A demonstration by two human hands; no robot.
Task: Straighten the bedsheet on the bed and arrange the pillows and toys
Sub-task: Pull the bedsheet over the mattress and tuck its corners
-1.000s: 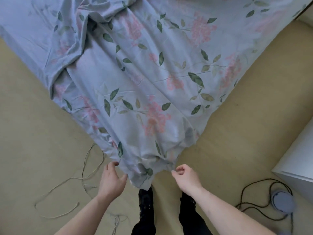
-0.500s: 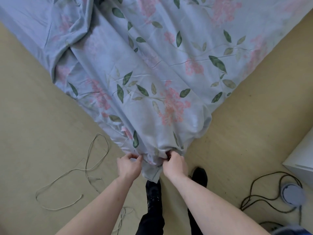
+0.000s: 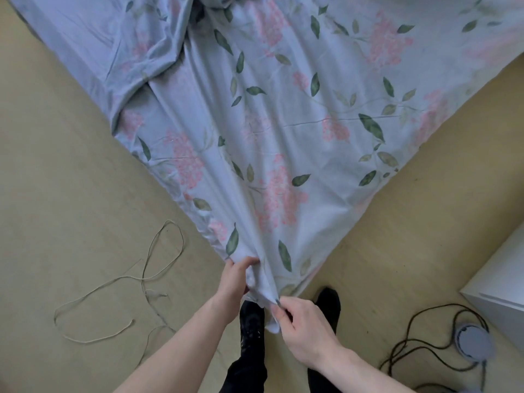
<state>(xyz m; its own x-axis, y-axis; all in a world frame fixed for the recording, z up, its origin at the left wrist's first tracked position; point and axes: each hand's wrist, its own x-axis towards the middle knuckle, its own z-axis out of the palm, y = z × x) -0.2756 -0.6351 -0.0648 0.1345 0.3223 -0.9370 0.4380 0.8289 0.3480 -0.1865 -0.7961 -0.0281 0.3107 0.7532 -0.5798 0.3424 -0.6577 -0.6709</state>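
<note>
Left of the sheet (image 3: 283, 123), a pale cord (image 3: 119, 282) lies looped on the floor (image 3: 71, 165). The sheet spreads wide at the top and narrows to one corner near the person's feet, apparently pulled taut from that corner to draw out creases. The left hand (image 3: 235, 279) grips a gathered fold at the sheet's corner; just right of it, the right hand (image 3: 303, 327) pinches the corner's tip. Right of the sheet lie a dark cable (image 3: 425, 330), a grey disc (image 3: 470, 341) and a white cabinet (image 3: 504, 290).
</note>
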